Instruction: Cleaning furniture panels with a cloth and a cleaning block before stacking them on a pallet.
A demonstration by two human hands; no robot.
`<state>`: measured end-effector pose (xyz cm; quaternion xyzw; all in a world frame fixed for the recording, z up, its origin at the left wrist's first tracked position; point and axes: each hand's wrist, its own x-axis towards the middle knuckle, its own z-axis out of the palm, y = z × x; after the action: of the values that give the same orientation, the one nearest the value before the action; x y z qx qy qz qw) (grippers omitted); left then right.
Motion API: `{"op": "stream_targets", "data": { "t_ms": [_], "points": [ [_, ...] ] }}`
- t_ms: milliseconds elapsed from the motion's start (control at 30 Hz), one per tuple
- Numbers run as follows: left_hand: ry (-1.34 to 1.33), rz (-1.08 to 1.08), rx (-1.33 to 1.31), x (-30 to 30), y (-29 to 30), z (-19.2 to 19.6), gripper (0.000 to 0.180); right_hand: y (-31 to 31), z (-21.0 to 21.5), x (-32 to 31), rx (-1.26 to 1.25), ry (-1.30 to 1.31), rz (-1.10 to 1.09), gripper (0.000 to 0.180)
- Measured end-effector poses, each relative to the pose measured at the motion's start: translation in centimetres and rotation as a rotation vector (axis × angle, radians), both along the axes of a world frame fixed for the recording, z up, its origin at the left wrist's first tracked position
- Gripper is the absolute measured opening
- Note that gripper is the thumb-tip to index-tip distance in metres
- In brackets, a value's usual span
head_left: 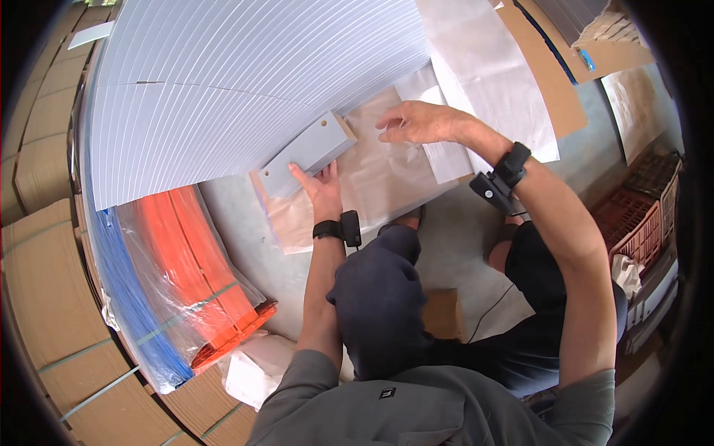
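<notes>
Grey concrete floor [238, 204] runs under a big fanned stack of pale grey sheets [223, 89], with bundled orange strips in clear plastic wrap [197, 260] and brown cardboard stacks [44, 297] to the left; the left hand [321, 189] lies flat, fingers spread and extended, pressing the lower edge of a small grey rectangular panel with 2 holes [309, 152] resting on a clear plastic bag [372, 175]; the right hand [416, 123] hovers open-fingered, fingertips touching that bag just beside the panel; both wrists wear black bands.
</notes>
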<state>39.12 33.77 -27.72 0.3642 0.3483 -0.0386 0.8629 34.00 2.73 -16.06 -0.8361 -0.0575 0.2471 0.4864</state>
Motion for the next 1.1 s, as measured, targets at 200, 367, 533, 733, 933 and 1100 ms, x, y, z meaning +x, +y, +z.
{"op": "stream_targets", "data": {
  "t_ms": [200,367,533,733,933,1100],
  "points": [
    [-0.016,-0.027,0.027,-0.3,0.2,0.3,0.088,6.7,-7.1,0.2,0.405,0.262,-0.247,0.054],
    [-0.062,-0.043,0.038,-0.3,0.9,0.7,0.092,13.3,-10.7,0.7,0.583,0.231,-0.492,0.056],
    [0.037,-0.026,0.028,0.4,-0.7,0.1,0.093,13.7,-15.5,2.0,0.577,0.267,-0.662,0.059],
    [-0.004,-0.051,0.055,0.5,1.5,0.4,0.094,15.0,-12.5,1.7,0.937,0.458,-0.791,0.057],
    [0.207,-0.083,0.064,1.3,1.4,1.3,0.1,13.8,-13.3,2.5,0.698,0.244,-0.698,0.057],
    [0.284,-0.223,0.367,-0.9,4.9,3.4,0.092,14.0,-12.8,3.0,0.574,0.2,-0.681,0.067]
  ]
}}
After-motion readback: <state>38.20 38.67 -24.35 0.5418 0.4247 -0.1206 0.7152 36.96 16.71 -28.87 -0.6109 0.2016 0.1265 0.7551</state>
